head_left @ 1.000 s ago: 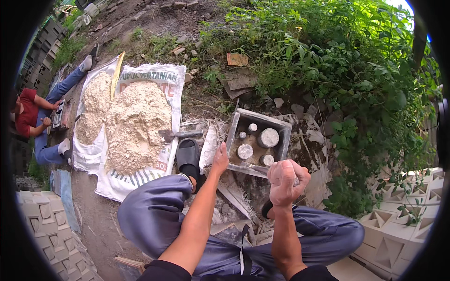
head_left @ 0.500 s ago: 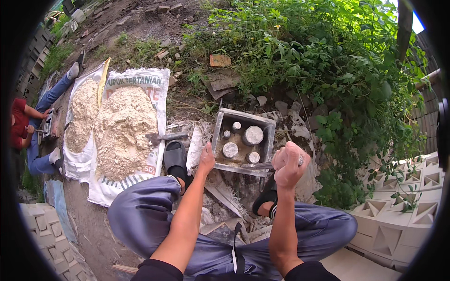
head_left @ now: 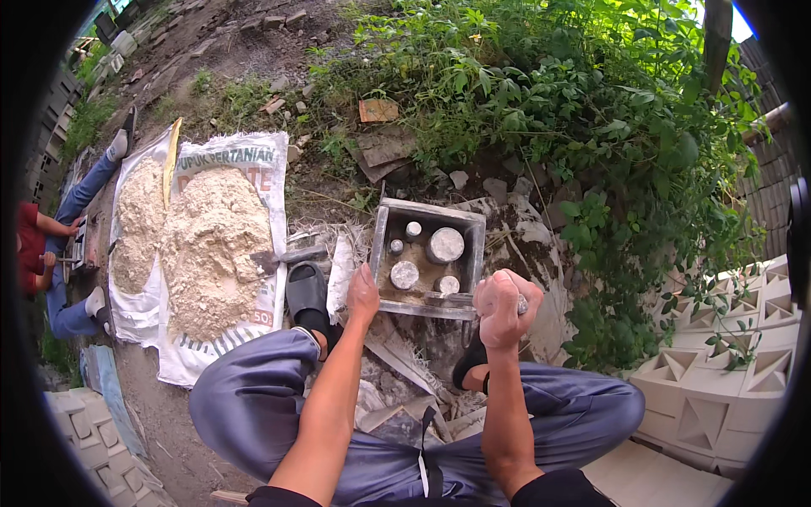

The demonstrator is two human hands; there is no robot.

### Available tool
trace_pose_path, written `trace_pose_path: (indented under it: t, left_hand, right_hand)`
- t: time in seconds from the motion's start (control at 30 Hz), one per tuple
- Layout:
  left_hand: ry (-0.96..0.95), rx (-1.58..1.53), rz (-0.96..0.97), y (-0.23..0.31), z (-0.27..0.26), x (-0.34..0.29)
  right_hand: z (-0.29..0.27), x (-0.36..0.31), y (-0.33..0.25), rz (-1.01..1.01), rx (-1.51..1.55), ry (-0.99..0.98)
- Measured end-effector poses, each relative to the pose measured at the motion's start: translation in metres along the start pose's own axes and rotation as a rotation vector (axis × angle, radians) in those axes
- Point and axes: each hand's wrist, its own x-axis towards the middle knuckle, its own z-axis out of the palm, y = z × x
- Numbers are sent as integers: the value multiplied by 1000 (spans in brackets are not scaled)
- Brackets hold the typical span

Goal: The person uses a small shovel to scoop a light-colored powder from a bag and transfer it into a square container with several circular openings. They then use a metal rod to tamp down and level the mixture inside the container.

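Square grey box (head_left: 429, 310), open-topped, on the ground ahead of the wearer's feet, between the two hands; light brown powder across its floor. Inside it, five round upright cylinders with whitish tops: the largest (head_left: 445, 245) toward the far right, a middling one (head_left: 405, 275) at near left, another (head_left: 448, 286) near the front wall, two small ones (head_left: 413, 229) (head_left: 396, 247) at far left. Right hand (head_left: 504, 309): grip closed in a fist around a flat tool (head_left: 454, 297), its blade along the front wall, its rounded end showing beyond the fist. Left hand (head_left: 363, 293): at the near left corner of the box, thumb up; fingers partly hidden, so how far its grip is open, and any hold on the wall, cannot be told. Left of the box: trowel (head_left: 304, 253), blade against a pale powder heap (head_left: 221, 220) on a white sack (head_left: 277, 224); a second heap (head_left: 139, 211) beyond. Far left: a person in a red top (head_left: 32, 245), seated. Right: cream blocks (head_left: 703, 420) with recessed faces, beneath green foliage (head_left: 541, 93).
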Motion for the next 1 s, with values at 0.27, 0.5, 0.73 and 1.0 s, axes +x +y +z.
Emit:
trace_pose_path:
  t: [0.27, 0.5, 0.73, 1.0]
  left_hand:
    - [88, 74, 152, 19, 9, 12]
    - [82, 34, 151, 11, 8, 16]
    - [79, 50, 136, 22, 9, 13]
    - [34, 31, 89, 39, 6, 10]
  right_hand:
    - [-36, -2, 61, 173, 142, 46]
    - [-48, 17, 17, 157, 43, -64]
    - [-53, 1, 50, 188, 133, 44]
    - [-48, -10, 82, 126, -72, -41]
